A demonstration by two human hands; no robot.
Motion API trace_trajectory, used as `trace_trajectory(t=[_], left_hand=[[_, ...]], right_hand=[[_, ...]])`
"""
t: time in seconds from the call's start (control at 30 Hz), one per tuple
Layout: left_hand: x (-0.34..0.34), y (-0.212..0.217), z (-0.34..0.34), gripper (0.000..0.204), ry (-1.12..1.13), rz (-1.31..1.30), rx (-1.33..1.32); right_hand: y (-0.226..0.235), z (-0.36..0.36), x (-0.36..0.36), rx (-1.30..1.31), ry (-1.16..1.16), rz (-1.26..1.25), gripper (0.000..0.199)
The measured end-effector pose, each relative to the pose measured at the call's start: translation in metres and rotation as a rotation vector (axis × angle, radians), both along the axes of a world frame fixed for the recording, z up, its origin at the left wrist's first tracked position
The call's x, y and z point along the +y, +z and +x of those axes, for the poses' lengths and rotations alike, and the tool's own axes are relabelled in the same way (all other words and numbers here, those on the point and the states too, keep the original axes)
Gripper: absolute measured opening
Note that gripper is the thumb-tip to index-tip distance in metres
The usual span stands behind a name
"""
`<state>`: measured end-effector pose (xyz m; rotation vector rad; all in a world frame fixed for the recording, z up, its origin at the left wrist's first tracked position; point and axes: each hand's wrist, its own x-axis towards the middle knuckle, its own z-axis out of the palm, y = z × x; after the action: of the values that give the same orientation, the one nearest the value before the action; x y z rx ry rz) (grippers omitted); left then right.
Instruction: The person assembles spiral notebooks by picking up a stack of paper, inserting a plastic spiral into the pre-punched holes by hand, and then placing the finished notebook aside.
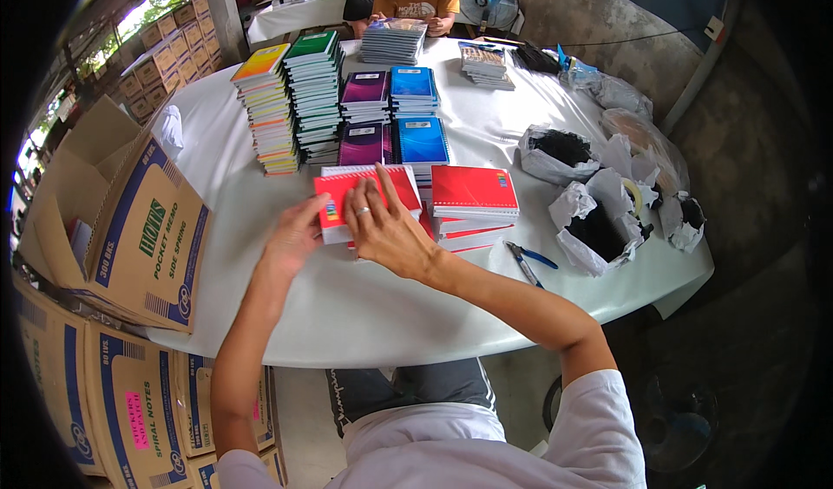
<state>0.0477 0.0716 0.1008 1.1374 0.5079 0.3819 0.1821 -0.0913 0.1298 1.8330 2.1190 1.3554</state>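
Pale sleeves and bare forearms reach up from the lower edge as we square a small stack of red spiral notebooks point(369, 196) on the white worktop point(364, 315). Our left hand point(295, 239) cups the stack's left edge, its grip loosely curled against it; our right hand point(386, 224) lies flat on the top cover, fingers spread, grasping nothing. Judging by this, we are aligning the pile (a second red stack point(473, 204) sits just beside it); lifting it would call for both hands to close on its sides. Blue-handled pliers point(525, 262) lie near. Taller notebook stacks point(291, 98), an open carton point(130, 220) and bare concrete walls surround us.
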Motion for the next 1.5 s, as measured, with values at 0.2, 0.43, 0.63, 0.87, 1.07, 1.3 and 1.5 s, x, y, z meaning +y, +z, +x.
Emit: trace_trajectory(t=[0.2,0.43,0.63,0.87,1.07,1.3,1.5], left_hand=[[-0.013,-0.034,0.035,0.041,-0.019,0.045,-0.065],[-0.023,-0.031,0.047,0.049,0.022,0.028,-0.12],[-0.036,-0.022,0.065,0.06,0.072,0.162,-0.125],[-0.026,-0.038,0.045,0.077,0.098,-0.004,-0.103],[-0.013,-0.153,-0.008,0.089,-0.088,0.629,0.263],[-0.065,-0.084,0.004,0.073,-0.068,0.706,0.465],[-0.066,-0.116,0.017,0.074,-0.05,0.83,0.398]], right_hand=[[-0.035,0.027,-0.009,0.2,-0.01,-0.019,0.053],[-0.017,0.063,-0.063,0.701,-0.066,0.232,0.061],[-0.036,0.159,-0.102,1.251,-0.147,0.065,0.049],[-0.047,0.15,-0.116,1.299,-0.061,0.386,0.04],[-0.151,0.13,-0.161,1.652,-0.212,0.435,0.035],[-0.157,0.132,-0.151,2.057,-0.023,0.188,0.069],[-0.161,0.167,-0.171,1.75,-0.032,0.041,0.066]])
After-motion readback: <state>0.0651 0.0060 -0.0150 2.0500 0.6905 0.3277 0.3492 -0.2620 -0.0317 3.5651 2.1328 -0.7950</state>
